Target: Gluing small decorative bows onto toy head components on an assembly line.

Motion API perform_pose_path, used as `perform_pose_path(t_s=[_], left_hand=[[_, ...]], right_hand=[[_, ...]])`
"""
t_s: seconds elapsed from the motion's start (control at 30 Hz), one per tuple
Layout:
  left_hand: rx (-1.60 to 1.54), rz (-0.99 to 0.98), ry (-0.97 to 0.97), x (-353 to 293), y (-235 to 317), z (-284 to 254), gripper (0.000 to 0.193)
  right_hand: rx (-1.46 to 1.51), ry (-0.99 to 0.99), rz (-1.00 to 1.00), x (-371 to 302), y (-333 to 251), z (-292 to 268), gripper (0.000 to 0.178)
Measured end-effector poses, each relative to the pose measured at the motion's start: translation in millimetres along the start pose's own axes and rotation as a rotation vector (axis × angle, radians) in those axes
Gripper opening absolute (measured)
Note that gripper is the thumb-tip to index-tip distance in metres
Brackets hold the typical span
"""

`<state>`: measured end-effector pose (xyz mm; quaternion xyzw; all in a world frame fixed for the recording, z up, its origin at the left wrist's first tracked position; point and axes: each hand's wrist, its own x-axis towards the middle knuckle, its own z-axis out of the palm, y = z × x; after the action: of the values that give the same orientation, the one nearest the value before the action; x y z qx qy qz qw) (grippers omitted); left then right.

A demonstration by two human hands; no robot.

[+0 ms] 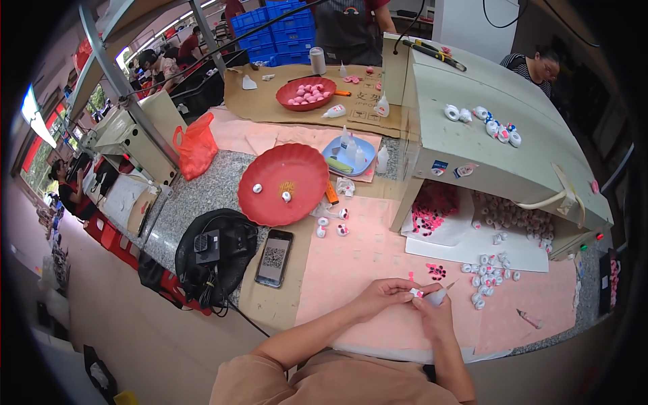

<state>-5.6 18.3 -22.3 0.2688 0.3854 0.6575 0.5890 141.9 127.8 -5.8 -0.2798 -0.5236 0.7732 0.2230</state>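
My left hand (383, 297) is closed, its fingertips pinching a small white piece with a pink mark (416, 293). My right hand (435, 318) touches the same piece with its thumb. That hand also grips a small translucent squeeze bottle (437, 298), whose thin nozzle points up and to the right. Just beyond the hands lies a group of small dark and pink pieces (436, 271) on the pink cloth (364, 260). Many small white round parts (482, 280) are bunched to the right of my hands.
A grey metal box (499, 115) stands at the right, parts heaped in its opening. A red plate (283, 185) holds two white parts; a phone (275, 258) and black mesh bag (216, 253) are nearby. Farther back are a red bowl (306, 92) and a person (344, 34). A tube (530, 318) lies right.
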Motion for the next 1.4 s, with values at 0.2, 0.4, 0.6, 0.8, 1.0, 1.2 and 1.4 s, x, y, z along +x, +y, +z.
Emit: perform_pose_path(t_s=[0.2, 0.4, 0.6, 0.8, 1.0, 1.2, 1.4], left_hand=[[0.178, 0.122, 0.160, -4, 10, -5, 0.031], [1.343, 0.512, 0.866, -37, 64, -54, 0.032], [1.394, 0.586, 0.660, 0, 69, -17, 0.030], [1.164, 0.428, 0.033, 81, 32, 61, 0.027], [1.439, 0.606, 0.041, 158, -26, 73, 0.030], [0.952, 0.448, 0.012, 109, -1, 82, 0.024], [0.826, 0.439, 0.205, 27, 10, 45, 0.030]], right_hand=[[0.022, -0.012, 0.117, 6, -10, 7, 0.015], [-0.330, 0.029, 0.035, -25, -20, -30, 0.018], [-0.508, 0.124, -0.306, -42, 0, -58, 0.027], [-0.278, 0.115, -0.393, -56, 4, -55, 0.032], [-0.477, 0.212, -0.477, -54, 15, -67, 0.037], [-0.118, 0.258, -0.385, -66, 25, -76, 0.020], [0.025, 0.256, -0.387, -47, 17, -60, 0.015]])
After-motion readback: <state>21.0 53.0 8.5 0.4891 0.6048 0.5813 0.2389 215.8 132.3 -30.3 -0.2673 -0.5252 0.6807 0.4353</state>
